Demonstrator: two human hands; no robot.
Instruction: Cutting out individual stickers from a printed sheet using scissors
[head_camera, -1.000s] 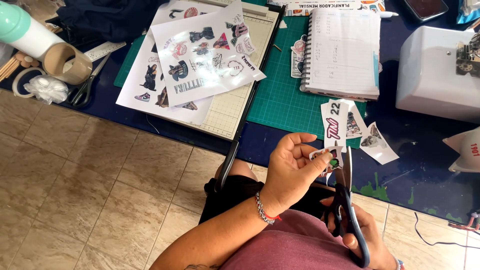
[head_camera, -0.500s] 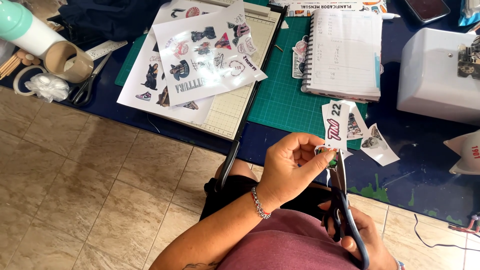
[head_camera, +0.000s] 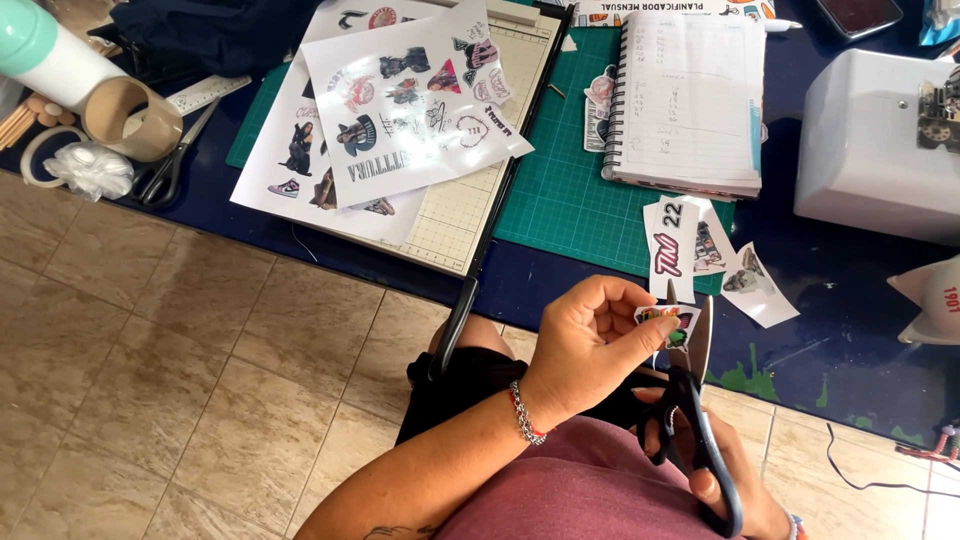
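A: What does the left hand hold?

B: A small printed sticker cutout, pinched between thumb and fingertips, the grip closed on it. It sits in the air just in front of the worktop edge, above the person's lap.

A: And the right hand?

B: Its fingers pass through the dark handles of the scissors, so that grip is clamped on the tool. The blades point upward and are slightly parted, with the cutout's edge between them (how deep the cut runs cannot be told).

A: What lies nearest on the worktop?

B: Several loose cut stickers, just beyond the cutout, partly on the green cutting mat. A spiral notebook rests on the mat. To the left, two printed sticker sheets overlap on a paper trimmer. A white sewing machine stands at the right; a tape roll and a second pair of scissors lie far left.
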